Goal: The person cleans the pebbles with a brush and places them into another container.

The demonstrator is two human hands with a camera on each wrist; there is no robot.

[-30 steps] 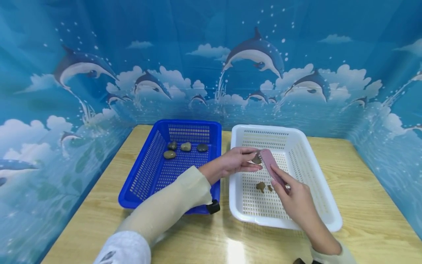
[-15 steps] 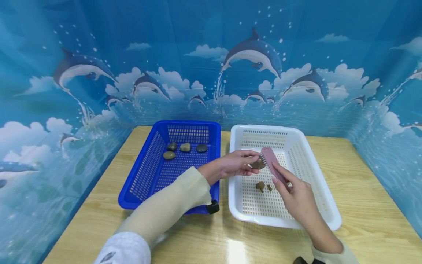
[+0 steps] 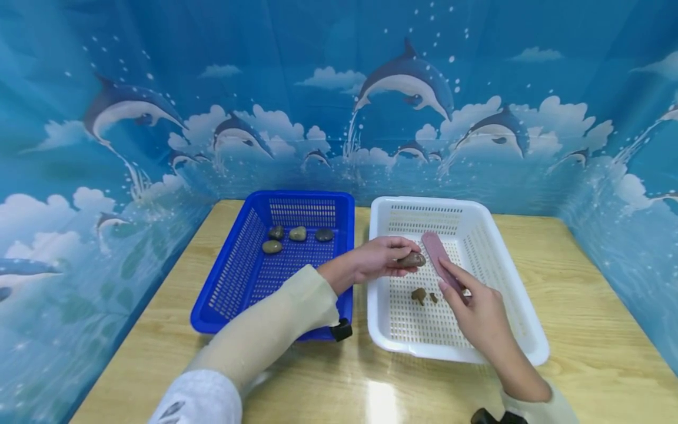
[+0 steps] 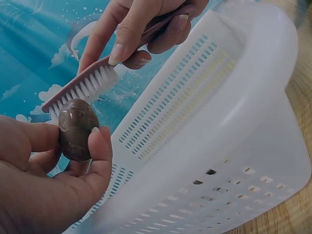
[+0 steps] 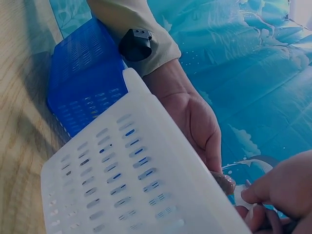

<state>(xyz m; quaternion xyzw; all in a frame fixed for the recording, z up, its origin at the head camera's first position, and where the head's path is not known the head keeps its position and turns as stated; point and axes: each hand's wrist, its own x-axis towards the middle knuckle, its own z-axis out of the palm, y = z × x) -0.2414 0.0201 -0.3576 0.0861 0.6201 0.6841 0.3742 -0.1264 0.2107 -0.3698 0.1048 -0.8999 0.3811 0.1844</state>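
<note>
Over the left part of the white basket (image 3: 382,338), my left hand (image 3: 377,259) pinches a smooth brown stone (image 3: 415,259) between thumb and fingers. In the left wrist view the stone (image 4: 77,139) looks wet and glossy, with smears across it. My right hand (image 3: 481,315) grips a pink brush (image 3: 435,250) by its handle, above the same basket. White bristles (image 4: 100,80) face the stone and overlap its upper edge in the left wrist view. Brown clumps (image 3: 418,295) lie on the basket floor below. In the right wrist view the white wall hides part of the left hand.
A blue basket (image 3: 217,288) stands to the left, holding several stones (image 3: 272,247) toward its back. Both baskets sit side by side on a wooden table (image 3: 312,377). A dolphin-print backdrop (image 3: 296,59) rises behind and along the sides.
My left hand has turned the stone, showing more of it beyond the fingertips. The brush, first overlapping the stone, now stands slightly apart to its right in the head view.
</note>
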